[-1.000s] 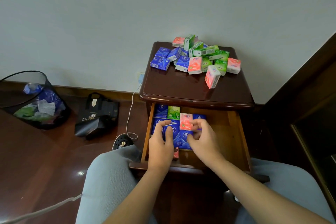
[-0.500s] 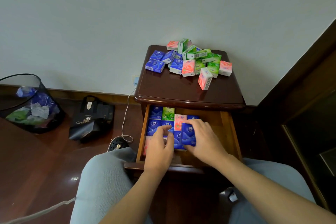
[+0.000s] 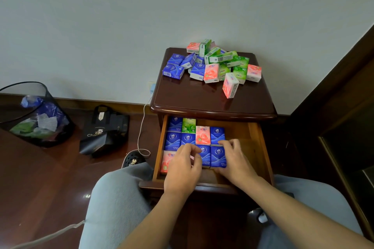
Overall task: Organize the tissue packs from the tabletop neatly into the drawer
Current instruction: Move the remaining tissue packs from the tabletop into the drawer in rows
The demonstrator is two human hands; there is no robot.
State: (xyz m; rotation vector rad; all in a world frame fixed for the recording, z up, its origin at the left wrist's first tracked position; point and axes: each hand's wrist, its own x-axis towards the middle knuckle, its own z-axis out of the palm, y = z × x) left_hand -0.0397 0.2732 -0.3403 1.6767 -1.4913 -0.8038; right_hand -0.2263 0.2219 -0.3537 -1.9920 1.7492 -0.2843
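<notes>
A loose pile of blue, green and pink tissue packs (image 3: 212,64) lies at the back of the dark wooden nightstand top (image 3: 192,99). One pink pack (image 3: 230,88) stands apart at the pile's front. Below, the drawer (image 3: 260,147) is pulled out and holds flat rows of packs along its left and middle. My right hand (image 3: 234,161) grips a blue pack (image 3: 218,156) at the right end of the front row, fingers on its far edge. My left hand (image 3: 182,168) rests with curled fingers on the neighbouring blue pack (image 3: 203,155) and hides part of the front row.
The right third of the drawer floor is bare wood. A mesh waste bin (image 3: 36,115), a black bag (image 3: 105,129), a white cable (image 3: 141,127) and a dark slipper (image 3: 132,159) sit on the floor to the left. A dark cabinet (image 3: 344,107) stands on the right.
My right hand has laid the blue pack down flat at the right end of the front row. My left hand has shifted slightly right onto the adjacent pack.
</notes>
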